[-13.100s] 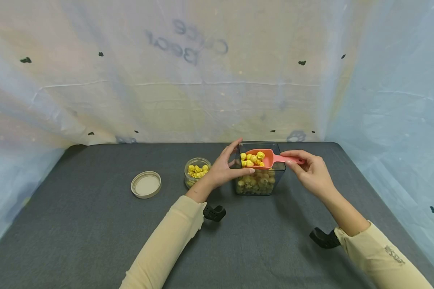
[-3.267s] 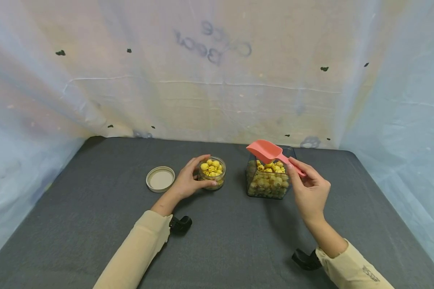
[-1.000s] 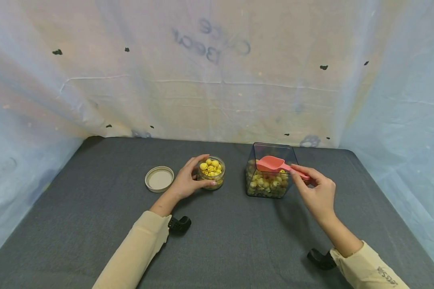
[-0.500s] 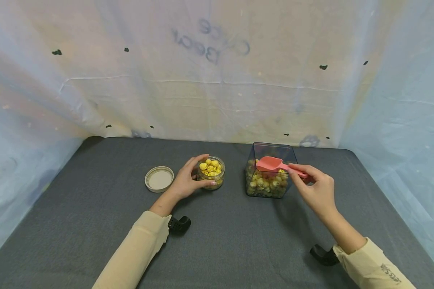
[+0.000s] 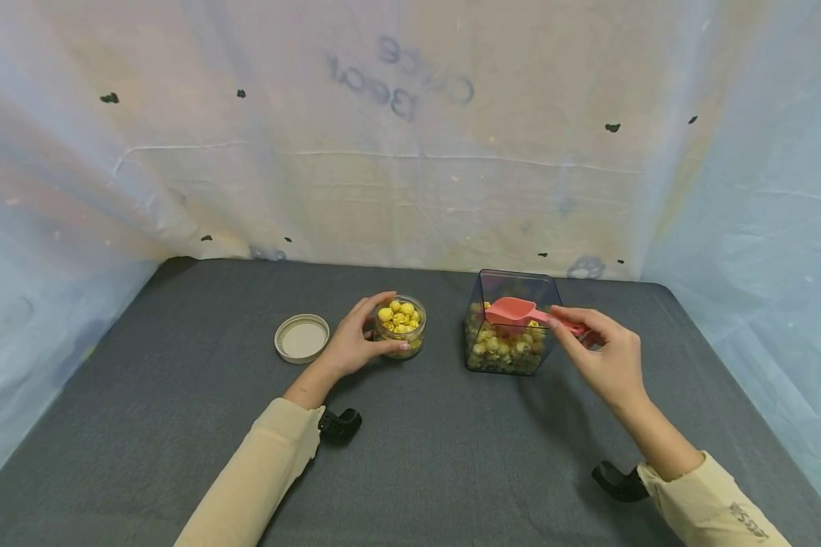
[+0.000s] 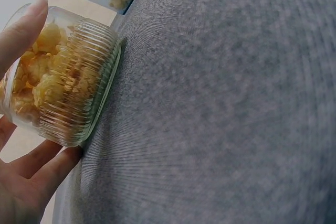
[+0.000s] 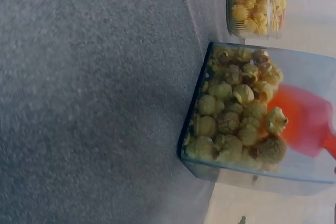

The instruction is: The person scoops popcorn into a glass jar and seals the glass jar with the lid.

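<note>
In the head view, my left hand (image 5: 352, 342) holds a small glass jar (image 5: 413, 347) of yellow popcorn, thumb on the near side and fingers round the back. The left wrist view shows the jar's ribbed wall (image 6: 79, 82) with the thumb over its rim. My right hand (image 5: 605, 357) pinches the handle of a coral-pink scoop (image 5: 511, 310). The scoop's bowl lies inside a clear square container (image 5: 520, 284), against the popcorn (image 7: 231, 114) that fills its lower part. In the right wrist view the scoop is seen through the container's wall.
A round lid (image 5: 302, 339) lies on the dark grey tabletop (image 5: 410, 471), left of the jar. Pale sheeting (image 5: 410, 205) hangs behind the table and along both sides. A black wrist mount (image 5: 340, 425) juts from the left sleeve, another from the right.
Earlier my left hand was at the container and the scoop held popcorn; the hand then moved to the jar. Since 3.3 s ago the scoop has dropped from above the container into it.
</note>
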A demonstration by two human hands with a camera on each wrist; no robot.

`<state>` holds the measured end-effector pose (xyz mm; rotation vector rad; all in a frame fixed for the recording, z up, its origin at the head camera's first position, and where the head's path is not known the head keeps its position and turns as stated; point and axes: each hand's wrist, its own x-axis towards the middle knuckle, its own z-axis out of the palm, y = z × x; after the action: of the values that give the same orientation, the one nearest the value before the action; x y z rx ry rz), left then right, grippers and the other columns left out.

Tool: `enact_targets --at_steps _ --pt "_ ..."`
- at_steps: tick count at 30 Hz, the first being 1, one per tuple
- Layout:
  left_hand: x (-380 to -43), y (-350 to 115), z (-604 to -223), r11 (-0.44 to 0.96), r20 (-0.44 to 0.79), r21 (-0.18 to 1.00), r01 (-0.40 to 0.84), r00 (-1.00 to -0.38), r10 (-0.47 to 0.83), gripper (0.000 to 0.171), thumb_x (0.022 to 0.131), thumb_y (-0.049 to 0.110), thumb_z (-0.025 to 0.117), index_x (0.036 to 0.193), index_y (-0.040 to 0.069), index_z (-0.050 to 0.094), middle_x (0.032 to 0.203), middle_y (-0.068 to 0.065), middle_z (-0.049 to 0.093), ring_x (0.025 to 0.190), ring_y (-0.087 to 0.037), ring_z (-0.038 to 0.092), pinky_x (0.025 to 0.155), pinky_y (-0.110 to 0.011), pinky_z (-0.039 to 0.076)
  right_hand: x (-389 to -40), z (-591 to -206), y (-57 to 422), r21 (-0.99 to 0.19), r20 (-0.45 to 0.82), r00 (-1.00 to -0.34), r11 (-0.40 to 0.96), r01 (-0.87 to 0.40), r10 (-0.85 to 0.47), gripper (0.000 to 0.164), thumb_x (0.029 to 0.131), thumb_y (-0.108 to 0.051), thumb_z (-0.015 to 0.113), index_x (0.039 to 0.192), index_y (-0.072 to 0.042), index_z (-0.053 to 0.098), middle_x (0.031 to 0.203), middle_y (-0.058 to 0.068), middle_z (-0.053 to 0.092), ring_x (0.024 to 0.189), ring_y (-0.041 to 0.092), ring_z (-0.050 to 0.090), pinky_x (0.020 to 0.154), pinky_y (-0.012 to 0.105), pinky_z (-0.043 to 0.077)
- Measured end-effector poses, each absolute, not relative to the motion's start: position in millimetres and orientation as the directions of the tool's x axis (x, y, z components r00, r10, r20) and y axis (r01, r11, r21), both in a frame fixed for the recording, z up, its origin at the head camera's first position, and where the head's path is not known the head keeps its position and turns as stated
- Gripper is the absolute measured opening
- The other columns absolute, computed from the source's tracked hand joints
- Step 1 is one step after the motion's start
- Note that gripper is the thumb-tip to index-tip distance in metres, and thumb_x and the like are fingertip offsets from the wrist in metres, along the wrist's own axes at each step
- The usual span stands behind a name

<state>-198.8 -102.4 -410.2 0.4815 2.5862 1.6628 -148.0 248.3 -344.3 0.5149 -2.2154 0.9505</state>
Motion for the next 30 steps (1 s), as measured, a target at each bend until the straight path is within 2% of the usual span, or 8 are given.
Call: enact_targets --at_steps 5,9,13,23,30 --pt "-198.9 -102.3 -410.1 0.376 0.139 0.895 0.240 -0.951 0.275 0.084 0.077 0.021 0.082 0.147 0.020 0.037 0.147 -0.006 0.039 0.126 -0.034 0.048 0.103 -0.055 0.040 -146.9 -342.1 252.1 -0.494 0.713 -0.700 0.676 -0.547 -0.045 0.017 0.083 -0.004 0.074 0.100 -0.007 0.076 0.086 -0.023 0.063 0.056 -0.004 0.049 0.052 0.008 0.040" --pt "-198.5 -102.5 -410.0 0.377 0.134 0.896 0.234 -0.953 0.273 0.084 0.077 0.021 0.082 0.148 0.020 0.037 0.147 -0.005 0.038 0.126 -0.034 0.047 0.104 -0.055 0.040 -145.9 -340.3 253.3 -0.537 0.714 -0.698 0.682 -0.497 0.053 0.014 0.082 -0.006 0.075 0.096 -0.006 0.077 0.074 -0.028 0.059 0.050 -0.003 0.044 0.046 0.011 0.034" --pt "-197.9 -102.6 -409.5 0.376 0.133 0.897 0.233 -0.953 0.272 0.084 0.077 0.021 0.082 0.148 0.020 0.037 0.148 -0.005 0.038 0.127 -0.035 0.047 0.104 -0.055 0.040 -142.2 -334.5 248.8 -0.579 0.734 -0.664 0.641 -0.504 0.140 0.014 0.080 -0.002 0.075 0.094 -0.001 0.076 0.067 -0.028 0.058 0.048 -0.003 0.042 0.045 0.013 0.030" --pt "-197.6 -102.9 -409.2 0.372 0.134 0.898 0.233 -0.952 0.274 0.084 0.077 0.021 0.082 0.147 0.021 0.038 0.146 -0.006 0.039 0.127 -0.035 0.047 0.104 -0.055 0.040 -117.0 -307.1 216.7 -0.574 0.808 -0.538 0.531 -0.624 0.240 0.014 0.083 0.003 0.068 0.090 0.015 0.070 0.076 -0.020 0.059 0.057 -0.004 0.046 0.053 0.010 0.036" --pt "-197.6 -102.4 -410.1 0.371 0.134 0.899 0.232 -0.954 0.269 0.083 0.077 0.020 0.082 0.147 0.022 0.038 0.146 -0.006 0.039 0.127 -0.036 0.047 0.104 -0.056 0.039 -110.2 -305.6 204.4 -0.578 0.810 -0.541 0.465 -0.671 0.227 0.014 0.082 0.008 0.066 0.091 0.019 0.067 0.081 -0.017 0.062 0.062 -0.002 0.051 0.057 0.010 0.042"
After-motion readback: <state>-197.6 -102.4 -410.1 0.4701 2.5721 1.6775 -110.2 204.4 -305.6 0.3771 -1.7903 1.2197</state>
